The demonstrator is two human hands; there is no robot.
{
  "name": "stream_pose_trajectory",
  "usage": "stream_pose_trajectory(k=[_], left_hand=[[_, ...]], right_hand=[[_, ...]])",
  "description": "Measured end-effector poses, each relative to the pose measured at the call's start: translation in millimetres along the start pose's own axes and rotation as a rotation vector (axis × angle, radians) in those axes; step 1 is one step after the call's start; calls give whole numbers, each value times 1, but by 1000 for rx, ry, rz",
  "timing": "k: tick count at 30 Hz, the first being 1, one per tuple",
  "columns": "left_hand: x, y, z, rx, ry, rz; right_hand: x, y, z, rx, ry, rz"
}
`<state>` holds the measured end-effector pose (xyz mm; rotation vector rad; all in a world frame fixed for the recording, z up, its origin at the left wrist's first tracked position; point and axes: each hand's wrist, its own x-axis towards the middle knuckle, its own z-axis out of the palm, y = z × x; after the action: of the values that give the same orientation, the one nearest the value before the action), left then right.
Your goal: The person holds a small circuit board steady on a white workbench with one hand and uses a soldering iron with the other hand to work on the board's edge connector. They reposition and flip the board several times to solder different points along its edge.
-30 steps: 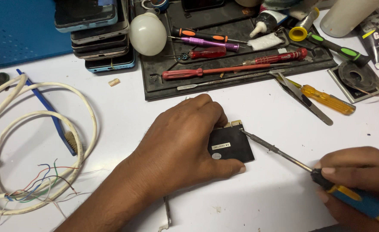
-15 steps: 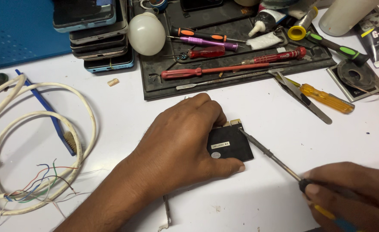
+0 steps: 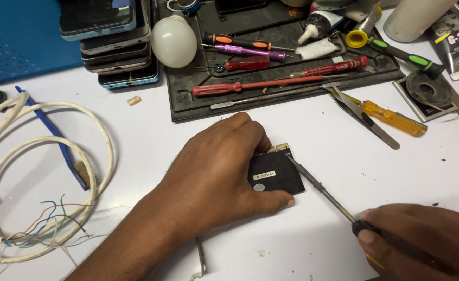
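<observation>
Black tray [image 3: 188,104] beyond left hand [image 3: 214,171].

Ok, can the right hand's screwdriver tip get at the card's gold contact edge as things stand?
Probably yes: the screwdriver in the right hand already touches that corner of the black card; the left hand leaves it uncovered.

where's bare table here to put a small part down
Bare white table lies between the small black circuit card, the yellow-handled screwdriver and the right hand. Another patch sits between the coiled white cable and the left hand. The black tool tray is crowded.
</observation>
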<state>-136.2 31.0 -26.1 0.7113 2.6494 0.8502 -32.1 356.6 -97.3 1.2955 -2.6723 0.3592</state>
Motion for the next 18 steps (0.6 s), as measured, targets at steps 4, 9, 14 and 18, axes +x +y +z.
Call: stream_pose_trajectory(k=[4, 9, 14, 18], left_hand=[[0, -2, 1, 1, 10, -3], [0, -3, 2, -17, 30, 19], [0, -4, 2, -12, 37, 25], [0, -4, 3, -15, 36, 29]], right_hand=[[0, 1, -2, 14, -23, -32], [10, -3, -4, 24, 5, -14], [25, -14, -4, 93, 132, 135], [29, -19, -5, 38, 97, 90]])
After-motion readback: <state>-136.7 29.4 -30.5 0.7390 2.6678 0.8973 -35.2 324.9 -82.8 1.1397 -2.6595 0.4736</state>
